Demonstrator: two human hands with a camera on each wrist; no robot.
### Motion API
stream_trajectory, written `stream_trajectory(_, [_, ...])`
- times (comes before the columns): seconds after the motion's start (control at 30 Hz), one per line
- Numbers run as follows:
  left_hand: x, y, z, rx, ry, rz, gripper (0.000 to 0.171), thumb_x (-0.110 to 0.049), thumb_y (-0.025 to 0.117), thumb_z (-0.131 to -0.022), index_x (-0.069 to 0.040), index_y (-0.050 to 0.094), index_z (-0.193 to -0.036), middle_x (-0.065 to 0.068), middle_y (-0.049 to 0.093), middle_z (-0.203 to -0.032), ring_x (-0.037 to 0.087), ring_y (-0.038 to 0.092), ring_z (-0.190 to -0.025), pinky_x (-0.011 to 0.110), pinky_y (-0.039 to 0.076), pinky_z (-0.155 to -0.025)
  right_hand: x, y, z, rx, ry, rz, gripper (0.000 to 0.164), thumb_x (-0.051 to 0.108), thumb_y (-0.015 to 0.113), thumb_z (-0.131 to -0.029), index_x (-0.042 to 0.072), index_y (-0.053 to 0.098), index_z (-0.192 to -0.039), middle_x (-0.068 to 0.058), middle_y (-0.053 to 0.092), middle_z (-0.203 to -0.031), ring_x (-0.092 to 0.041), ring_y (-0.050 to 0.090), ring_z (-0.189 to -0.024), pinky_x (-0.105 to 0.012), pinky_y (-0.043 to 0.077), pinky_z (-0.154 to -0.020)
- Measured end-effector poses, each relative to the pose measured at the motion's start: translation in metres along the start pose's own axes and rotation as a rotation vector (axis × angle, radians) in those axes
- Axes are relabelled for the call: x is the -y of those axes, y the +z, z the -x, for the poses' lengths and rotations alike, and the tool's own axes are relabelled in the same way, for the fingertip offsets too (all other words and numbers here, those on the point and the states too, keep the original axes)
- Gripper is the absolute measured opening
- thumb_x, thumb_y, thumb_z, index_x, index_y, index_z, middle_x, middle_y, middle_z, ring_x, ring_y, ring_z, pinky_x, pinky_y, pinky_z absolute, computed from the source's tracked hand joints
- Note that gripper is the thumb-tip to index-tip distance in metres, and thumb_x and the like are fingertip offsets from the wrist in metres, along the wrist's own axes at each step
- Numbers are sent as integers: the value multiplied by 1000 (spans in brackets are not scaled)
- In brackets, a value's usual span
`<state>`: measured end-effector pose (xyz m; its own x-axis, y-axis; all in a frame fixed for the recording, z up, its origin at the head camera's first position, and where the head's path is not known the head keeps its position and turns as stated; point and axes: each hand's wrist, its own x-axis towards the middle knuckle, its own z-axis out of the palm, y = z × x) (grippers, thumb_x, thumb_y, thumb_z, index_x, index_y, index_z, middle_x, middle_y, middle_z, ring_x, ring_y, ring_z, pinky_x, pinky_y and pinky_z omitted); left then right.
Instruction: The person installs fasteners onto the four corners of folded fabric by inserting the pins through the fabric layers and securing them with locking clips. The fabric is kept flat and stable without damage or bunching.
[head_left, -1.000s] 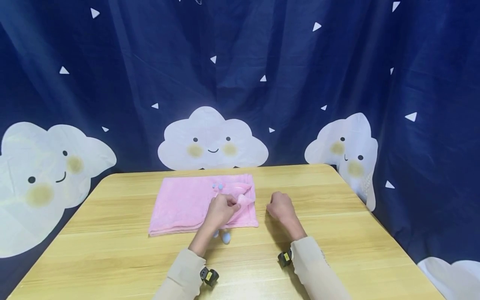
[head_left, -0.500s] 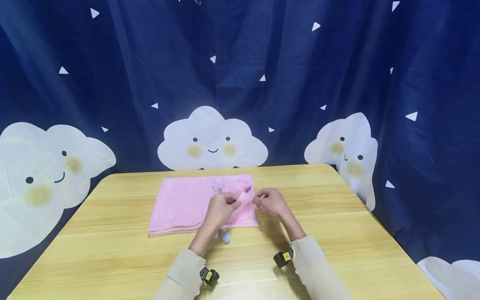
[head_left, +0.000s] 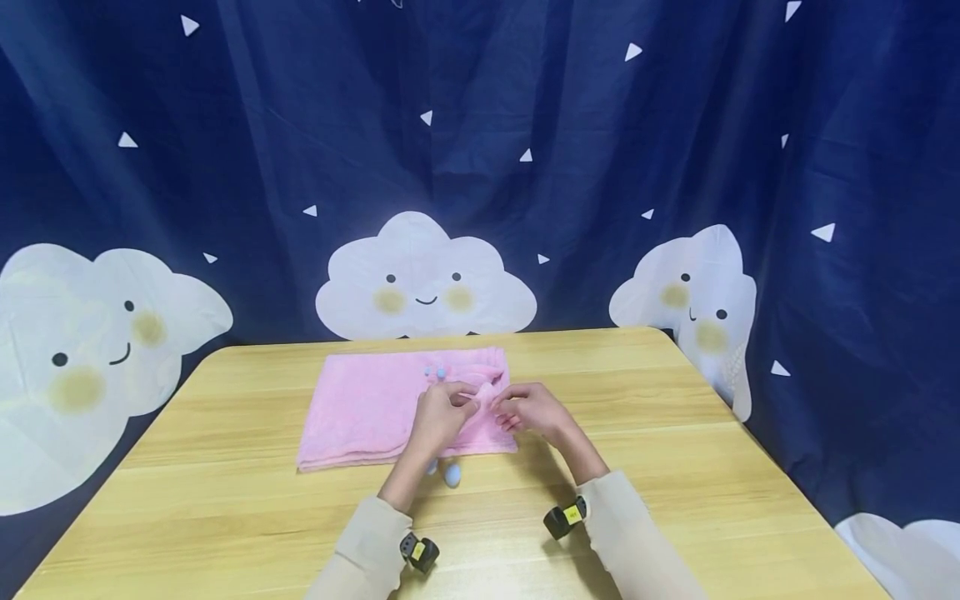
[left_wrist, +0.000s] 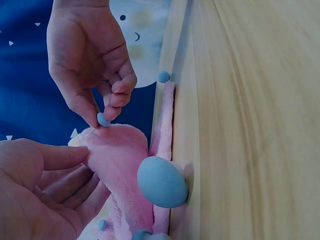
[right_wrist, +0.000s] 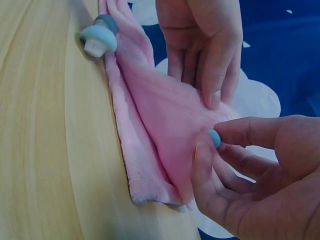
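Two-handed, pinching a raised fold of pink cloth (right_wrist: 155,105) on the counter (head_left: 225,500) with the left grip (head_left: 441,414), grasping a blue knob (right_wrist: 214,138) close by with the right grip (head_left: 536,410), apparently steadying the fold.

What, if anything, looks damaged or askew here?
Nothing seems spilled or damaged. Only the pink plush cloth looks askew: between the left hand and right hand it is raised, while its left side lies flat.

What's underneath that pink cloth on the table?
The wooden table lies under the pink cloth. Whether anything else sits between them can't be seen, because the cloth covers it.
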<state>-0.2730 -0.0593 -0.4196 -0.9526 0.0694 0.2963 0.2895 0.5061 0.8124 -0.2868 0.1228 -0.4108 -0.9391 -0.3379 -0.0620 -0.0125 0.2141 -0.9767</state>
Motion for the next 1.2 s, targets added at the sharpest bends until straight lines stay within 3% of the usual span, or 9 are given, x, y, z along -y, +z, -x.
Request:
stream_trajectory(0.2, [-2,0,1,-5,15,1,17,-4,73,-82,-8,75,-99,7,74,-87,16,69,-78,38,58,-70,-1,2,-1,-19,8,19,15,-3,60,-87,-13,66,-97,-15,64,-74,-21,62,-65,-43,58,-69])
stream_trajectory(0.53, [-5,0,2,-2,28,27,16,-4,74,-81,-6,76,-96,8,73,-90,18,68,-86,40,57,-77,0,2,-1,-19,29,31,13,-3,57,-88,-11,66,-94,-19,65,-78,-25,63,-69,-45,57,-72])
stream_trajectory(0.73, [-4,-1,2,-19,57,5,15,0,73,-79,-5,77,-93,7,73,-89,19,68,-87,40,56,-77,3,1,0,29,42,13,30,11,47,-101,-15,62,-107,-27,65,-95,-31,64,-83,-46,55,-80])
stream_trajectory(0.9, [-5,-1,3,-13,63,-20,15,-1,74,-78,-9,78,-90,3,74,-89,14,64,-77,34,54,-66,3,1,0,81,79,-26,48,28,42,-106,-17,58,-113,-28,63,-98,-30,63,-84,-45,54,-83])
stream_trajectory(1.07, [-6,-1,3,-4,60,-32,17,0,75,-77,-12,78,-88,3,74,-88,11,60,-66,28,49,-55,3,1,0,113,91,-82,38,20,49,-103,-16,55,-115,-22,63,-91,-23,61,-77,-42,56,-80])
stream_trajectory(1.2, [-5,0,3,3,63,-18,17,3,75,-76,-8,77,-89,5,74,-85,12,66,-73,31,56,-62,2,1,1,106,79,-109,26,10,50,-100,-14,54,-109,-21,63,-89,-25,62,-77,-41,57,-78])
